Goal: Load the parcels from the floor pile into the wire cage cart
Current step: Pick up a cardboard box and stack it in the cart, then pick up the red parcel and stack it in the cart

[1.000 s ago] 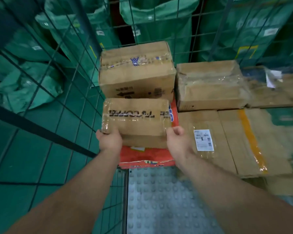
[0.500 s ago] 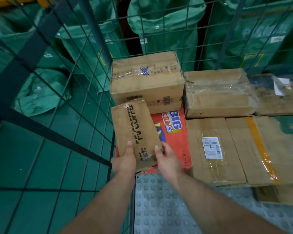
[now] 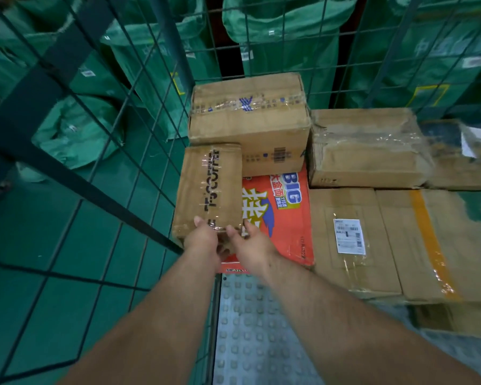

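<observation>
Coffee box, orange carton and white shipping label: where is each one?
coffee box (image 3: 208, 190), head view, on its taped top face.
orange carton (image 3: 286, 218), head view, on its printed top.
white shipping label (image 3: 349, 237), head view, at its centre.

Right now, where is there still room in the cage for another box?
The bumpy grey cart floor, between the wire side wall and the flat brown carton with a white label, is bare. The red printed carton's top is free right of the brown taped coffee box. The back row of brown boxes is crowded.
</observation>
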Tool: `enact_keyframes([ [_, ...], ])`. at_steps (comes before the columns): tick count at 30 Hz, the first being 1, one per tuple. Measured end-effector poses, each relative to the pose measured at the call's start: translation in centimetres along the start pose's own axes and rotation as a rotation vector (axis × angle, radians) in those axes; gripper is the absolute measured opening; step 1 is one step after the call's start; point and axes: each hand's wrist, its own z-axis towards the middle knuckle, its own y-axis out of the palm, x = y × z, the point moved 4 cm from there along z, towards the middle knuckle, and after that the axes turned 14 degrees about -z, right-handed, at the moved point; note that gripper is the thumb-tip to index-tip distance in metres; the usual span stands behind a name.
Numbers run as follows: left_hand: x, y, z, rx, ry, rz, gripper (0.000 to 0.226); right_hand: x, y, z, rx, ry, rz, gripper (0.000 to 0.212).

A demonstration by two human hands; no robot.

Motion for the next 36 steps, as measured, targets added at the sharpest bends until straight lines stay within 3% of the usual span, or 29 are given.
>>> enact_keyframes([
  [4,-1.5,-1.9,-1.9,-0.175,-0.099,0.114,0.071,3.9,0.3,-4.2,-0.071,0.144,-0.051,0.038],
  [10,-9.8,-6.2,-7.9,-0.185,-0.166,0.176,0.055,13.1,1.0,-12.2,-0.103,0.350,0.071,0.016],
  [16,-21.3,-13.1,-16.0,-0.146,-0.302,0.036,0.047,19.1,-1.3,-20.0,-0.212,0.397,-0.044,0.027],
  [22,-29.1,-20.9,-21.6,0.011,-0.282,-0.213,0.042,21.4,-1.9,-26.1,-0.319,0.352,-0.155,0.027],
  [27,-32.9,-27.8,-27.7,0.158,-0.207,-0.197,0.040,22.0,1.2,-31.5,-0.501,0.255,-0.353,0.019],
  [31,-35.9,-33.2,-33.8,0.250,-0.161,-0.165,0.033,22.6,5.0,-37.2,-0.717,0.115,-0.587,0.023],
  [36,-41.8,-41.0,-40.3,0.391,-0.163,-0.341,0.024,25.3,9.4,-44.7,-0.962,-0.025,-0.892,0.031],
])
